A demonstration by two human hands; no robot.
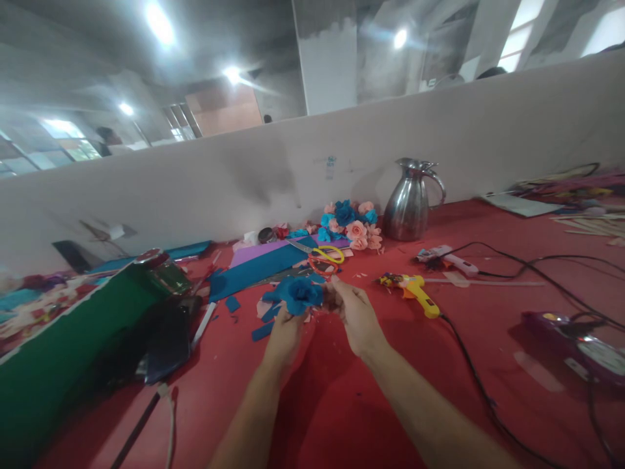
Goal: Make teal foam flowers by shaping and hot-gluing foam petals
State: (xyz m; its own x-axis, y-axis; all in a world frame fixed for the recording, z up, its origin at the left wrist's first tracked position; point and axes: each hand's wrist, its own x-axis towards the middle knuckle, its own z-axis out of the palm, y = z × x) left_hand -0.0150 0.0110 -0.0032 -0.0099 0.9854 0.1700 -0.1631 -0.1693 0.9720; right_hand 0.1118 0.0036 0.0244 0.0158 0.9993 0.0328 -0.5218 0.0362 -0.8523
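Note:
A blue paper flower (301,294) is held up over the red table in front of me. My left hand (286,329) grips it from below, fingers closed beneath the petals. At the flower's right edge is my right hand (352,309), its fingers bent and pressed together; whatever lies between them is too small to make out. Just beyond the hands lie scissors (331,254) with yellow and red handles. Strips of blue paper (263,270) and cut scraps (262,331) spread to the left and behind the flower.
Pink and blue paper flowers (355,225) are heaped beside a steel jug (409,202). A yellow glue gun (417,293) and a white-handled one (449,257) lie right with trailing cords. A green box (97,332) and black phone (168,348) sit left; a purple device (581,342) is far right.

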